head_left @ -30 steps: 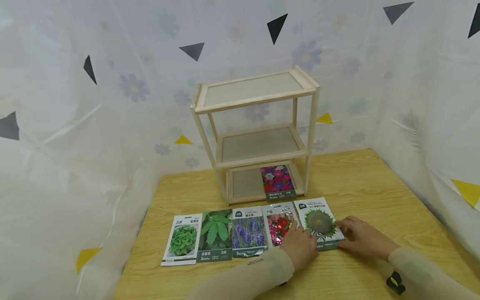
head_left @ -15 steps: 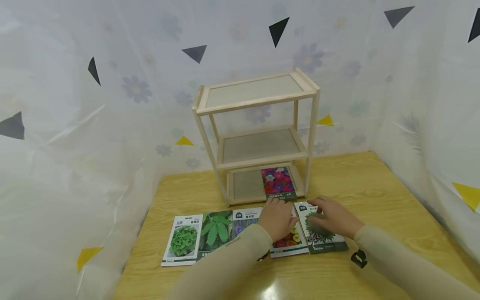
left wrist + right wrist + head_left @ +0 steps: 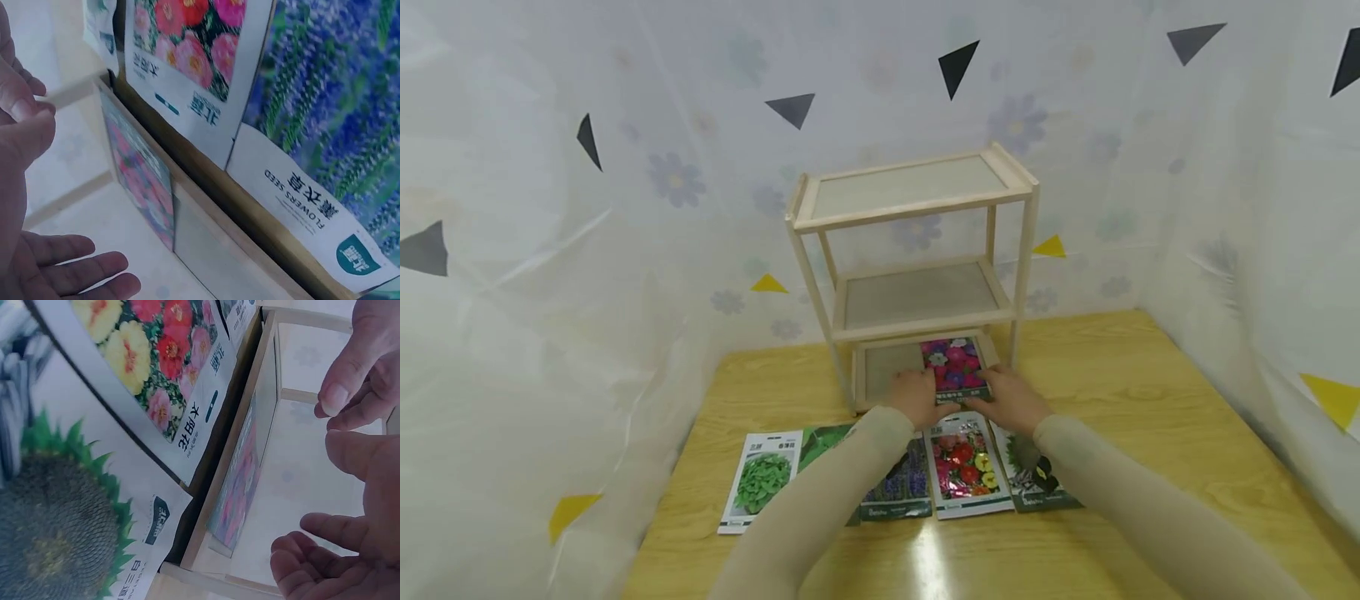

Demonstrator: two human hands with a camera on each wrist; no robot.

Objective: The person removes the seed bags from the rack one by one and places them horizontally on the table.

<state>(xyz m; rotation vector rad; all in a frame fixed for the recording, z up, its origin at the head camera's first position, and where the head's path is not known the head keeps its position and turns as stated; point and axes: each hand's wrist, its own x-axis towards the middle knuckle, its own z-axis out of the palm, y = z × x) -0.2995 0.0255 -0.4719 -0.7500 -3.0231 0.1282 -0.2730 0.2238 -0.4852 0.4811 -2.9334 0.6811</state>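
A seed packet with pink and purple flowers (image 3: 953,362) lies on the right part of the shelf rack's bottom tier. My left hand (image 3: 913,398) is at its left near corner, and my right hand (image 3: 1011,402) is at its right near corner. Both hands have loosely extended fingers, and the wrist views show a gap between them and this packet. Under the forearms, on the table, are a red and yellow flower packet (image 3: 966,467), a lavender packet (image 3: 895,492) and a sunflower packet (image 3: 1037,498), the last partly covered by the right wrist.
A pale wooden three-tier rack (image 3: 917,328) stands on the wooden table (image 3: 1120,383). Left in the row lie a mint-like leaf packet (image 3: 763,483) and a green leaf packet (image 3: 823,442), partly behind the left sleeve. A patterned white sheet (image 3: 880,108) hangs behind.
Both hands have moved from the row's right-hand packets forward to the flower packet on the bottom tier. The red and yellow packet and the sunflower packet have shifted slightly toward the near side.
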